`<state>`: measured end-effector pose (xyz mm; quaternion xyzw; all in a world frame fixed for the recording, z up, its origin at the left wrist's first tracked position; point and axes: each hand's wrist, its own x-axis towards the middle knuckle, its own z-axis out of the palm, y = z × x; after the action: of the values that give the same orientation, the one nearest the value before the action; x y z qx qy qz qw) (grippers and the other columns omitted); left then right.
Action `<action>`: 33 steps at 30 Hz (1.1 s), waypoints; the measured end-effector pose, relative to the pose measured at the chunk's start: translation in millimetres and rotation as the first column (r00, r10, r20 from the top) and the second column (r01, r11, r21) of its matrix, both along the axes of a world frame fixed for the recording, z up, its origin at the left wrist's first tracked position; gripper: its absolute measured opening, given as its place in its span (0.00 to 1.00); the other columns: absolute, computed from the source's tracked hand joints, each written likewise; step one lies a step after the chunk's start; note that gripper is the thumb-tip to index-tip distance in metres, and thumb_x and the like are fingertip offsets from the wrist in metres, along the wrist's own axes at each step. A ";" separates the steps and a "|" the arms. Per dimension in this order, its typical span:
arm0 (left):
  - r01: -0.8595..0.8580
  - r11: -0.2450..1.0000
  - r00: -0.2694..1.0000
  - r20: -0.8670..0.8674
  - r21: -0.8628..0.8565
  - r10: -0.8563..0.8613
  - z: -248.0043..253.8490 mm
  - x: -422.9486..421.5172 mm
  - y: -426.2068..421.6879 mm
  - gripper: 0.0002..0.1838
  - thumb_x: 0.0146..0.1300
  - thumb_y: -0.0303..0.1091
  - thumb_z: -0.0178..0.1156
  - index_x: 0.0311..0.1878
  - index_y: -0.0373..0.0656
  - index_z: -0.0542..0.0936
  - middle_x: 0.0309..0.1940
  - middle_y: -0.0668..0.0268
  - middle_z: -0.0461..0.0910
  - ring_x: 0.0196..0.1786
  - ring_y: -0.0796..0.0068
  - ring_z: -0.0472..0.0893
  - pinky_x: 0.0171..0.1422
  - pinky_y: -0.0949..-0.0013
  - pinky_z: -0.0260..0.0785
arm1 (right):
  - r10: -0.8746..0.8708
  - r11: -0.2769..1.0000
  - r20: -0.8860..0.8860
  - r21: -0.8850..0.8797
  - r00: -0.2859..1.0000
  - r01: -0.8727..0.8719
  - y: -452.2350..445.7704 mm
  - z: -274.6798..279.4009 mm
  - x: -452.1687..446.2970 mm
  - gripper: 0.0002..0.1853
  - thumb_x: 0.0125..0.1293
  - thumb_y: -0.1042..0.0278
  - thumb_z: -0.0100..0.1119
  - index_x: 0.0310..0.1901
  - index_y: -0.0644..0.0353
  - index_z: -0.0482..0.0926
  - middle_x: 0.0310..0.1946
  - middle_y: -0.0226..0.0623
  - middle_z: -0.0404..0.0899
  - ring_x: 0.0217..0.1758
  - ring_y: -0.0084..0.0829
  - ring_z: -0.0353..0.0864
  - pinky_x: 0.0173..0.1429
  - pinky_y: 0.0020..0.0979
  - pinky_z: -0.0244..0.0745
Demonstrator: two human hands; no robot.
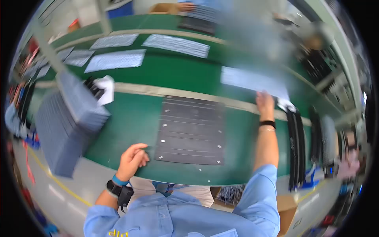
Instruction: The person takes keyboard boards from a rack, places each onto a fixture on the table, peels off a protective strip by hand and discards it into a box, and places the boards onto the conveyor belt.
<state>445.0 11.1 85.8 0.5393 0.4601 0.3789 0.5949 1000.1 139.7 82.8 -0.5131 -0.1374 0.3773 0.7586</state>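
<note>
While a dark panel (191, 130) lies on green tabletop (114, 132), floor (92, 181) seems glossy.

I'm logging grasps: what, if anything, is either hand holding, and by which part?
The left hand holds nothing visible. The right hand is at the near edge of a pale-blue rectangular sheet; whether it holds it cannot be told.
</note>
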 end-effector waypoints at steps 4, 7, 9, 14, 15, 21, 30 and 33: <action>0.070 0.997 0.996 0.060 -0.039 -0.068 -3.4 -5.7 1.4 0.14 0.68 0.30 0.47 0.55 0.39 0.72 0.30 0.68 0.78 0.28 0.83 0.74 0.34 0.78 0.69 | 0.278 0.959 0.055 0.047 0.959 -0.281 39.2 -53.1 61.8 0.11 0.70 0.67 0.46 0.45 0.67 0.70 0.42 0.45 0.77 0.44 0.30 0.77 0.32 0.24 0.68; 0.093 0.992 0.993 0.067 0.080 -0.098 -9.7 -8.7 1.8 0.14 0.68 0.30 0.48 0.54 0.41 0.74 0.29 0.68 0.78 0.28 0.83 0.74 0.34 0.77 0.69 | 0.387 0.922 0.485 -0.183 0.784 -0.342 56.2 -91.1 107.8 0.13 0.70 0.65 0.46 0.43 0.68 0.72 0.39 0.41 0.77 0.42 0.29 0.77 0.31 0.21 0.69; 0.072 0.997 0.995 0.065 0.033 -0.074 -7.6 -11.6 1.6 0.13 0.68 0.31 0.48 0.54 0.42 0.74 0.28 0.68 0.78 0.27 0.83 0.74 0.34 0.77 0.68 | 0.449 0.884 0.251 -0.264 0.858 -0.386 64.4 -81.5 114.4 0.14 0.70 0.61 0.47 0.38 0.66 0.74 0.31 0.37 0.78 0.33 0.26 0.78 0.28 0.20 0.70; 0.120 0.993 0.988 0.096 0.014 -0.121 -9.9 -11.3 0.0 0.14 0.68 0.33 0.49 0.53 0.42 0.75 0.27 0.68 0.77 0.27 0.83 0.73 0.34 0.76 0.69 | 0.426 0.750 0.478 -0.662 0.768 -0.004 75.7 -48.7 49.2 0.18 0.65 0.52 0.50 0.25 0.57 0.73 0.15 0.31 0.73 0.12 0.24 0.71 0.12 0.22 0.60; 0.131 0.991 0.986 0.098 0.021 -0.133 -10.5 -11.6 -0.8 0.14 0.68 0.33 0.49 0.53 0.42 0.75 0.27 0.68 0.77 0.27 0.83 0.73 0.34 0.76 0.69 | 0.434 0.756 0.484 -0.654 0.760 -0.014 83.6 -48.0 36.1 0.17 0.65 0.53 0.49 0.25 0.57 0.73 0.15 0.31 0.73 0.12 0.24 0.70 0.12 0.22 0.59; 0.196 0.977 0.974 0.098 0.079 -0.203 -13.1 -12.7 -1.1 0.14 0.67 0.32 0.48 0.53 0.42 0.75 0.27 0.69 0.76 0.28 0.82 0.73 0.34 0.76 0.69 | 0.663 0.660 0.706 -0.398 0.246 -0.637 46.6 94.8 -327.7 0.13 0.67 0.59 0.51 0.47 0.54 0.77 0.31 0.25 0.76 0.32 0.17 0.76 0.27 0.17 0.64; 0.125 0.953 0.978 0.125 0.275 -0.164 -30.9 -11.6 3.3 0.13 0.64 0.28 0.47 0.49 0.41 0.76 0.26 0.69 0.77 0.28 0.80 0.76 0.34 0.74 0.71 | 0.011 0.645 0.951 -0.242 -0.308 -0.724 3.3 73.6 -530.6 0.18 0.60 0.70 0.55 0.53 0.59 0.72 0.45 0.44 0.75 0.46 0.45 0.76 0.46 0.40 0.73; 0.097 0.963 0.964 0.218 0.250 -0.154 -23.8 -20.0 -2.5 0.12 0.64 0.27 0.47 0.48 0.40 0.76 0.26 0.66 0.78 0.29 0.78 0.77 0.34 0.73 0.71 | -0.005 0.707 0.934 -0.249 -0.357 -0.662 0.0 72.6 -539.7 0.18 0.61 0.70 0.52 0.54 0.60 0.70 0.42 0.45 0.74 0.44 0.48 0.75 0.44 0.42 0.73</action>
<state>425.0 8.5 62.0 0.5859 0.3024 0.4537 0.5995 460.4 139.7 155.4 -0.3462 -0.8933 0.0147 0.2861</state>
